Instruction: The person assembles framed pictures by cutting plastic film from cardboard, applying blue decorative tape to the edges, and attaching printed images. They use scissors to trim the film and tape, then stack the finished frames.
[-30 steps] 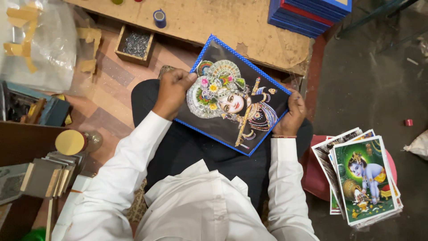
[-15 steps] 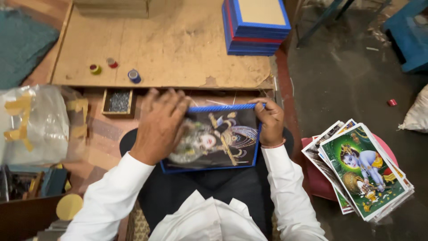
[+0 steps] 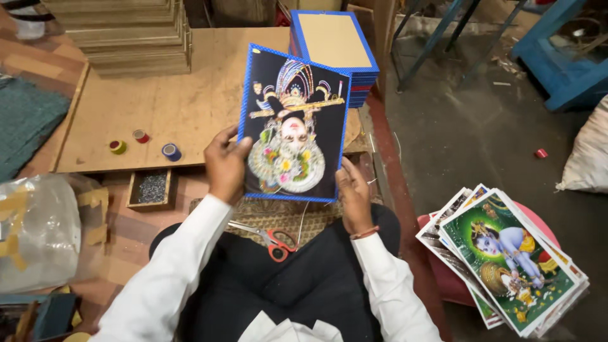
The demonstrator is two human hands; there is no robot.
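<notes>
Item: blue-bordered rectangular picture board with a dark devotional print (image 3: 292,126), now raised upright off the lap and turned head-down since a second ago, when it lay tilted across the knees. Left hand (image 3: 225,166) clasps its lower left edge; right hand (image 3: 352,190) closes on its lower right corner. Beyond the grip: stack of blue-edged boards (image 3: 334,44). Below it: red-handled scissors (image 3: 269,239).

Stack of tan flat boards (image 3: 120,31) cut by top edge. Small wooden tray (image 3: 152,189): contents too small to ID. Clear plastic bag (image 3: 38,228) cut at left edge.
</notes>
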